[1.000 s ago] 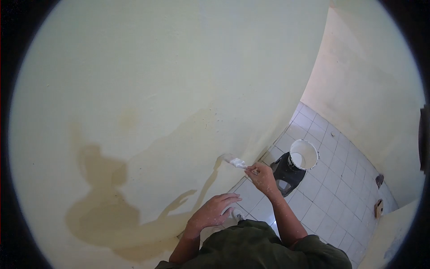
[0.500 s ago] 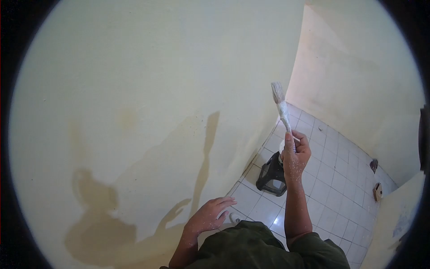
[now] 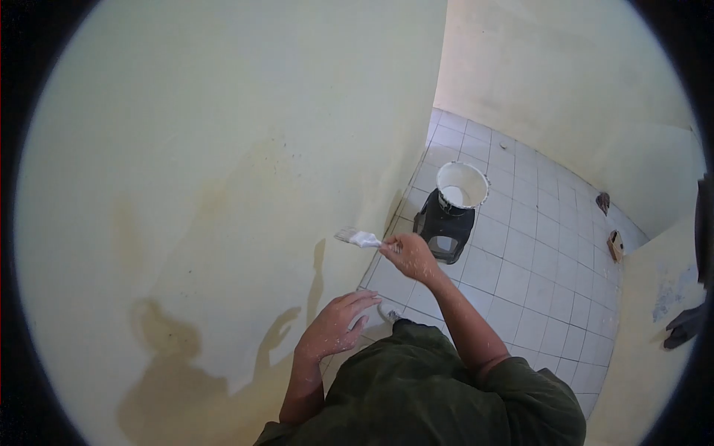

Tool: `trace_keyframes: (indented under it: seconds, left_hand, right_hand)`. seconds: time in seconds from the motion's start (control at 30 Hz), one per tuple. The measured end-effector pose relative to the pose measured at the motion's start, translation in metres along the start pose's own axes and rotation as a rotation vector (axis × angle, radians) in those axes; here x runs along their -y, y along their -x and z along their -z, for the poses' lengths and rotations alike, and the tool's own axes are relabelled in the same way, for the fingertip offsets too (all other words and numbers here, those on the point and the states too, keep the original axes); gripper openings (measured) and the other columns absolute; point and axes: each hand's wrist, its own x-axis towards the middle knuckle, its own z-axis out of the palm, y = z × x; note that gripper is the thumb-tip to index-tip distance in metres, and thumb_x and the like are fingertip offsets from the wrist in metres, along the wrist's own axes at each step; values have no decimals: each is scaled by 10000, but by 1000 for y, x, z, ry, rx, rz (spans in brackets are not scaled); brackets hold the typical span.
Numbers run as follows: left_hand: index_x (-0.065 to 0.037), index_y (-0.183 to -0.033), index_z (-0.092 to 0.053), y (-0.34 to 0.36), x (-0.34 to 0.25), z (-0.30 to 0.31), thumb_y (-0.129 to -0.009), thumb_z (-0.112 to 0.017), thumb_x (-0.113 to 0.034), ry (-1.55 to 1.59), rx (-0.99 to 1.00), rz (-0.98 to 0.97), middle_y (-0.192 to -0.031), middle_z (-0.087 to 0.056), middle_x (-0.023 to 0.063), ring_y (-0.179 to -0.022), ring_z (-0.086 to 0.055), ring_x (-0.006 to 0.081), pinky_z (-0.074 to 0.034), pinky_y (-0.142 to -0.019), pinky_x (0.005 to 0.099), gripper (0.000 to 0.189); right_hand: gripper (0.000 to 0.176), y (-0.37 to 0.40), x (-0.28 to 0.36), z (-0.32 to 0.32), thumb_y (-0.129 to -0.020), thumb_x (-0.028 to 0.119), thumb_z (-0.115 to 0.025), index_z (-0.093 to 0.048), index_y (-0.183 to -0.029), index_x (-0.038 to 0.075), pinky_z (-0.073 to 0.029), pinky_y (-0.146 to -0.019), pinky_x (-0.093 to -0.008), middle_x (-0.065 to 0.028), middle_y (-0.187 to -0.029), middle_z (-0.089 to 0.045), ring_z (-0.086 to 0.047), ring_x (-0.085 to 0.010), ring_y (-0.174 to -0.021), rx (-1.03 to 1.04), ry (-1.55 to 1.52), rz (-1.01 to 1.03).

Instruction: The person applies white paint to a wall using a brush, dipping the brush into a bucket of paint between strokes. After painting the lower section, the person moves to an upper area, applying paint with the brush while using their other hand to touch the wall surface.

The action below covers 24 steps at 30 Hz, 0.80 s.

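My right hand (image 3: pixel 410 256) grips the handle of a paintbrush (image 3: pixel 362 238), whose pale bristles point left toward the cream wall (image 3: pixel 208 149). White paint coats the brush near its bristles; whether the tips touch the wall cannot be told. My left hand (image 3: pixel 336 324) is lower and to the left, near the wall, with fingers apart and nothing in it. Beyond the right hand, a white bucket (image 3: pixel 477 178) with paint-smeared rim stands on a black stool (image 3: pixel 454 227). Some white paint shows inside it.
The tiled floor (image 3: pixel 520 275) runs right to another wall (image 3: pixel 565 82). Near its far edge lie a dark object (image 3: pixel 603 203) and a small brown box (image 3: pixel 616 246). A dark cloth-like thing (image 3: pixel 684 325) is at the right. Shadows fall on the left wall.
My right hand has swung left and down with the brush, which has turned from upright to nearly level. The bucket has come into full view. My left hand has shifted slightly up and left.
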Motion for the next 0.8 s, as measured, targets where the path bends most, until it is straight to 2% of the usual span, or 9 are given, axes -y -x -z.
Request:
trace_keyframes:
  seconds: [0.13,0.2,0.27,0.37,0.5,0.6,0.7,0.77,0.8]
  left_hand:
    - [-103,-1398,-631,1,2,-3,-934,-611,-43,24,-10,-24,-1460,-600,132,-1352,-559,326,-425,-1165,443,469]
    - [-101,-1393,-635,3,0,-3,-938,-610,-48,29,-18,-9,-1463,-598,130,-1351,-559,322,-424,-1165,441,458]
    - [-101,-1387,-639,6,-4,-1,-940,-610,-49,20,-38,2,-1463,-600,127,-1348,-562,322,-426,-1164,440,451]
    - [-107,-1384,-642,11,-3,-1,-944,-611,-55,-3,-80,26,-1466,-600,117,-1344,-565,321,-428,-1162,439,444]
    - [-116,-1384,-643,20,-9,4,-952,-613,-65,-12,-126,99,-1472,-598,102,-1349,-561,322,-426,-1164,441,436]
    - [-116,-1382,-645,23,-8,9,-953,-617,-69,2,-138,153,-1477,-595,100,-1360,-551,322,-419,-1169,443,432]
    - [-112,-1374,-649,20,-5,11,-950,-614,-63,-28,-132,176,-1474,-597,103,-1361,-550,322,-424,-1166,446,428]
    - [-110,-1370,-651,16,-3,15,-949,-609,-59,-43,-134,165,-1474,-596,106,-1352,-557,324,-430,-1160,446,426]
    - [-109,-1368,-652,19,-2,14,-949,-607,-58,-49,-134,160,-1474,-595,108,-1348,-561,325,-434,-1157,447,424]
  right_hand:
    - [392,-47,42,19,-952,376,-718,-748,-1038,-5,-548,-798,-470,-251,-904,-729,-717,-386,-871,-32,-54,108]
    - [406,-69,79,40,-978,350,-734,-742,-1095,-39,-542,-747,-376,-210,-820,-725,-672,-217,-757,-139,-94,175]
    - [362,-88,106,61,-984,305,-747,-749,-1139,-22,-530,-712,-322,-148,-828,-746,-632,-131,-754,-228,-147,289]
    - [275,-94,149,95,-976,214,-742,-761,-1143,-4,-520,-635,-313,-152,-805,-741,-631,-141,-660,-315,-266,362]
    - [251,-84,168,105,-984,144,-737,-759,-1190,3,-525,-669,-258,-86,-838,-757,-615,-74,-717,-433,-387,475]
    - [224,-85,161,93,-984,144,-739,-761,-1159,5,-512,-639,-273,-102,-764,-712,-593,-55,-709,-493,-421,510]
    - [163,-86,130,60,-982,143,-737,-736,-1032,-11,-497,-579,-333,-169,-673,-642,-608,-167,-579,-261,-257,401]
    - [207,-84,97,24,-985,162,-724,-660,-914,-21,-471,-534,-405,-238,-635,-561,-557,-395,-529,-235,-200,410]
    - [228,-80,74,2,-990,174,-714,-643,-892,-20,-466,-527,-426,-257,-648,-558,-524,-453,-564,-205,-208,386]
